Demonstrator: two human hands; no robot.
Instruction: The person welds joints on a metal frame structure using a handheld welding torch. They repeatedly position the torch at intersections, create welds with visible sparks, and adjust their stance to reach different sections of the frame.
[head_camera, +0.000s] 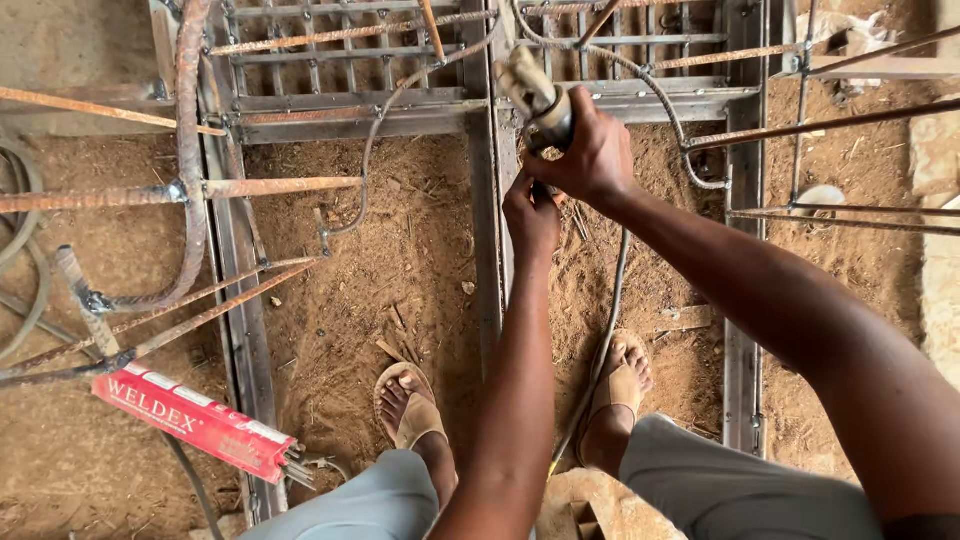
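Your right hand (590, 150) grips the electrode holder (535, 100) and your left hand (530, 212) pinches something small under it that I cannot make out, so a slip could burn these fingers or your sandalled feet (410, 405) near the cable (600, 340).

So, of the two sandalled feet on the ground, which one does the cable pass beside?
The foot on the picture's right: the grey cable runs down along its inner edge. The other foot, on the left, has only bare soil around it.

Bare reddish dirt floor (400, 260) in daylight, strewn with wood chips. Rusty rods (270, 186) cross the frame's left; pale stone blocks (940, 270) line the right edge.
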